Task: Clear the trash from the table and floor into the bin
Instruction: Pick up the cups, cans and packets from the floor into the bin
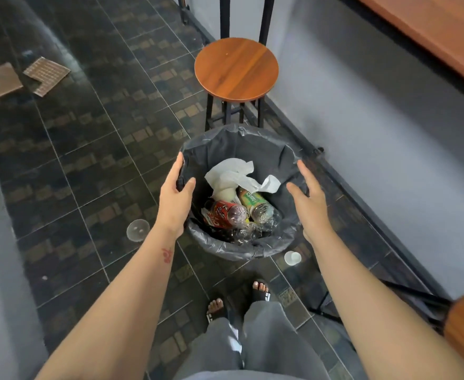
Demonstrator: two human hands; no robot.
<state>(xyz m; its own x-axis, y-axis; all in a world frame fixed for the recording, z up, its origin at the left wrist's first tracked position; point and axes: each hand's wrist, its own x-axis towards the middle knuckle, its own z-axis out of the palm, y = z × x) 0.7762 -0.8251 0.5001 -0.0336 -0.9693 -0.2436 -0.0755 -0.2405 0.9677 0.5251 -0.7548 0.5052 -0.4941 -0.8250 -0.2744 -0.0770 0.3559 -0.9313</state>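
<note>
Floor: dark patterned tiles, grey wall running along the right side
Bin: round one with a black bag liner, sitting on the floor right in front of the person's feet, just this side of a wooden stool
Inside the bin: white crumpled tissue, a red-label bottle and a green-label bottle, both clear plastic and squashed
Left hand: on the bin's left rim, thumb hooked over the liner edge, fingers outside, so it's gripping the rim
Right hand: fingers spread and relaxed, holding nothing, hovering just off the right rim, doesn't look like it's touching
Still on the floor: clear plastic lid left of the bin, small white cup on its side near the bin's front right, plus two bits of cardboard way off top left
Surface: only a wooden edge shows top right, can't see what's on it
</note>
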